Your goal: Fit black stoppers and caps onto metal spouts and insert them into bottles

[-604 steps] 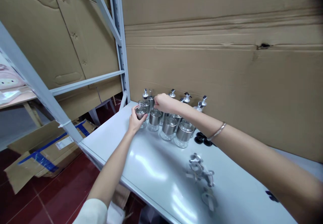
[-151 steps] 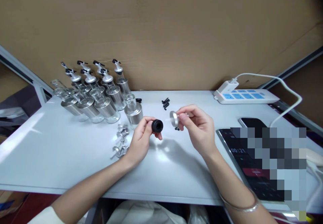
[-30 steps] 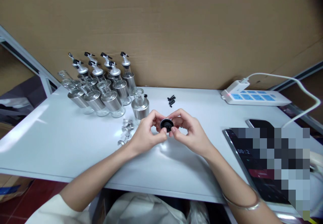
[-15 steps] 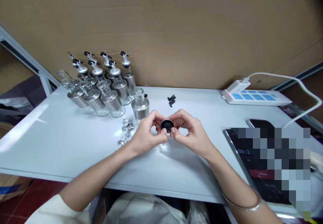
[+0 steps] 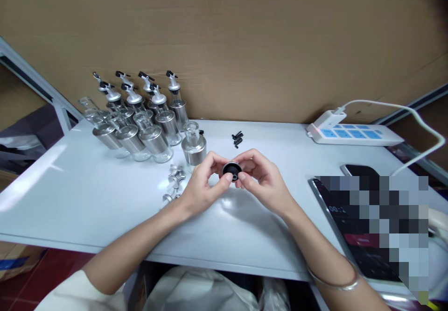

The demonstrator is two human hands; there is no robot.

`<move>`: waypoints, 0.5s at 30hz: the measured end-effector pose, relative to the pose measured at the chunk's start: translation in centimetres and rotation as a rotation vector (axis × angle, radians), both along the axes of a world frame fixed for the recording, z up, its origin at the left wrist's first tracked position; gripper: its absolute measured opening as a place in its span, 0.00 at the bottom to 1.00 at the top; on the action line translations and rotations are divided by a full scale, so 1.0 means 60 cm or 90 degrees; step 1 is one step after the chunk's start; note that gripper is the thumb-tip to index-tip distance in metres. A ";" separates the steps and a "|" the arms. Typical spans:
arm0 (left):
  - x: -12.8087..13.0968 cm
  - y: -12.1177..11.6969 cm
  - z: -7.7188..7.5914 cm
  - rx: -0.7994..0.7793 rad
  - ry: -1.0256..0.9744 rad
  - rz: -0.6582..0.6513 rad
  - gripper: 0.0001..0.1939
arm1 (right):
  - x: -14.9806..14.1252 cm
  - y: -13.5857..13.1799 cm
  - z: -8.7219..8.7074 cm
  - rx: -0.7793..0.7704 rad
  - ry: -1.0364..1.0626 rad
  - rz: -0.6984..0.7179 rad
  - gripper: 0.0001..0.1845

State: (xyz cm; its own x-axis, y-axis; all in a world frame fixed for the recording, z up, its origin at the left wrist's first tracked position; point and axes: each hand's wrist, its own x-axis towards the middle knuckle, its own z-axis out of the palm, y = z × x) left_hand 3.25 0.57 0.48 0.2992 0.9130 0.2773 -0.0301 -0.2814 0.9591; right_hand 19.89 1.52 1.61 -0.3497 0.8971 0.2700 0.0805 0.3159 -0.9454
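Between my two hands, above the middle of the table, is a bottle pourer top (image 5: 231,168) with a silver rim and a black stopper, its underside turned toward me. My left hand (image 5: 209,180) is closed on its left side, thumb against the black part. My right hand (image 5: 262,179) grips the right side the same way, thumb and fingers bent round the rim. Just beyond my left hand stands an uncapped glass bottle (image 5: 194,150) with a metal sleeve. Several silver pourer caps (image 5: 175,178) lie left of that hand. Small black levers (image 5: 237,138) lie farther back.
Several sleeved bottles (image 5: 131,138) stand at the back left, some with pourers fitted. A white power strip (image 5: 357,135) with a plugged-in charger and cable lies at the back right. A tablet-like device (image 5: 350,227), partly blurred out, and a phone (image 5: 360,170) rest at the right.
Both thumbs have shifted slightly on the pourer top, and more of its black centre shows. The hands stay in nearly the same place; the bottles have not moved.
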 end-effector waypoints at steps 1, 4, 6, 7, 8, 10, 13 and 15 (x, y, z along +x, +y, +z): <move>0.000 0.000 -0.002 -0.002 -0.008 -0.001 0.13 | 0.001 0.001 -0.001 -0.004 0.010 0.002 0.10; 0.000 -0.001 -0.009 -0.002 -0.015 0.007 0.15 | 0.003 0.002 0.000 -0.016 0.019 0.010 0.11; 0.000 0.000 -0.013 0.008 -0.009 0.014 0.15 | 0.003 0.002 0.003 -0.020 0.017 0.016 0.10; -0.001 0.001 -0.014 0.015 -0.003 0.018 0.15 | 0.003 0.001 0.005 -0.022 0.014 0.017 0.10; -0.001 0.001 -0.014 0.023 0.005 0.022 0.14 | 0.002 0.001 0.006 -0.025 0.010 0.016 0.11; -0.001 0.003 -0.014 0.037 0.024 0.030 0.12 | 0.002 0.000 0.008 -0.032 -0.003 0.010 0.12; -0.001 0.004 -0.012 0.048 0.050 0.044 0.10 | 0.004 0.001 0.008 -0.034 -0.023 -0.001 0.13; -0.001 0.005 -0.011 0.043 0.063 0.046 0.09 | 0.006 0.001 0.006 -0.028 -0.036 -0.006 0.12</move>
State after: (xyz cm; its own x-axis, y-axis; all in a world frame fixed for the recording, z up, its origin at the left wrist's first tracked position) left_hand 3.21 0.85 -0.20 0.2624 0.9132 0.3118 0.0856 -0.3438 0.9351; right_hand 20.24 1.60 1.97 -0.3556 0.9108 0.2098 0.1373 0.2730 -0.9522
